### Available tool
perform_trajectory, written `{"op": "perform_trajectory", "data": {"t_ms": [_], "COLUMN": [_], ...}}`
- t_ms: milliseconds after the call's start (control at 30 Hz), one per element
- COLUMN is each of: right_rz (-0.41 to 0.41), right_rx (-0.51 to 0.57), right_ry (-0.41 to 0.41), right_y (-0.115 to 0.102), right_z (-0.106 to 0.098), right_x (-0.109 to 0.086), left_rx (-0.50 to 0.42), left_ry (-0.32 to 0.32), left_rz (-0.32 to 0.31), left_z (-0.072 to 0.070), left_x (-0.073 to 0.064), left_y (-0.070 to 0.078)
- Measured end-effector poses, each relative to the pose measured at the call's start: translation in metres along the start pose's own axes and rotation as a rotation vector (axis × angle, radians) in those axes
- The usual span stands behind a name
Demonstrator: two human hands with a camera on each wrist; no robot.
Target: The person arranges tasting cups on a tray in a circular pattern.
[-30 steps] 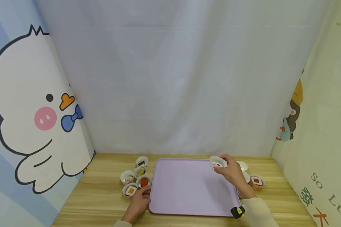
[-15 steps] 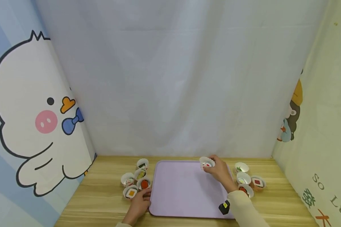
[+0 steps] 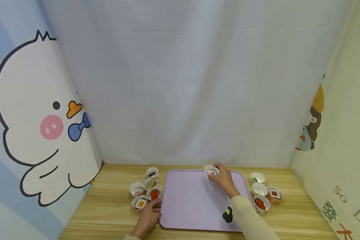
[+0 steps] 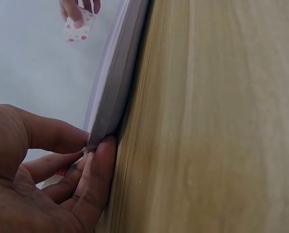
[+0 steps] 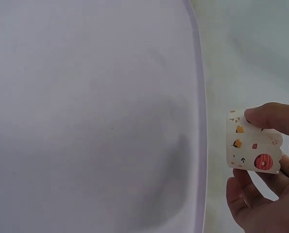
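Note:
My right hand (image 3: 223, 180) grips a small white paper cup (image 5: 253, 145) with a scalloped rim and printed flowers, thumb on one side and fingers on the other. Something red and white shows inside the cup in the head view. It is held above the back part of a lilac rectangular tray (image 3: 195, 203), tilted toward the camera. My left hand (image 3: 149, 215) is at the tray's left edge; in the left wrist view, its fingers (image 4: 101, 160) pinch the tray's rim. Beside it stands a paper cup (image 3: 154, 194) with red contents.
Left of the tray cluster several paper cups, among them one with a white-and-orange square (image 3: 140, 203). More cups stand to the right, including a red-filled cup (image 3: 261, 204). The wooden table (image 3: 102, 213) ends at a white curtain (image 3: 174, 100) behind.
My right hand has carried the paper cup leftward over the back of the tray, uncovering the cups on the right. My left hand has stayed at the tray's edge.

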State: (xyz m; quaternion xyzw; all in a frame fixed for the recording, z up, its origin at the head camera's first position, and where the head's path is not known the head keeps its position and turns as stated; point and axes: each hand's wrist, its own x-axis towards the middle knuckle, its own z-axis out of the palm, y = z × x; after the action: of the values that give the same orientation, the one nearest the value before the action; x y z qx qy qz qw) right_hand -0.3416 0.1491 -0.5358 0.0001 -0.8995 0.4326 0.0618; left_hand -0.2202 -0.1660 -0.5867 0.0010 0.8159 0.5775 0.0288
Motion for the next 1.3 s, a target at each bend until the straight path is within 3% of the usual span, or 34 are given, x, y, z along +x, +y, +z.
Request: {"op": "perform_trajectory", "data": {"t_ms": [167, 400, 800, 1100, 1300], "right_rz": [-0.009, -0.034, -0.041, -0.070, -0.140], "right_rx": [0.009, 0.007, -0.036, -0.060, 0.007], "right_ry": [0.022, 0.020, 0.023, 0.006, -0.035], "right_y": [0.007, 0.009, 0.015, 0.016, 0.016], "right_z": [0.012, 0.034, 0.048, 0.048, 0.036], "right_x": [0.004, 0.009, 0.015, 0.015, 0.009], "left_rx": [-0.013, -0.005, -0.010, -0.007, 0.001], "left_ry": [-0.014, 0.002, -0.008, -0.004, 0.001], "left_rz": [0.001, -0.010, 0.020, 0.033, 0.038], "left_z": [0.004, 0.000, 0.000, -0.001, 0.000], "left_x": [0.001, 0.001, 0.000, 0.000, 0.000], "left_y": [0.000, -0.002, -0.002, -0.002, -0.003]}}
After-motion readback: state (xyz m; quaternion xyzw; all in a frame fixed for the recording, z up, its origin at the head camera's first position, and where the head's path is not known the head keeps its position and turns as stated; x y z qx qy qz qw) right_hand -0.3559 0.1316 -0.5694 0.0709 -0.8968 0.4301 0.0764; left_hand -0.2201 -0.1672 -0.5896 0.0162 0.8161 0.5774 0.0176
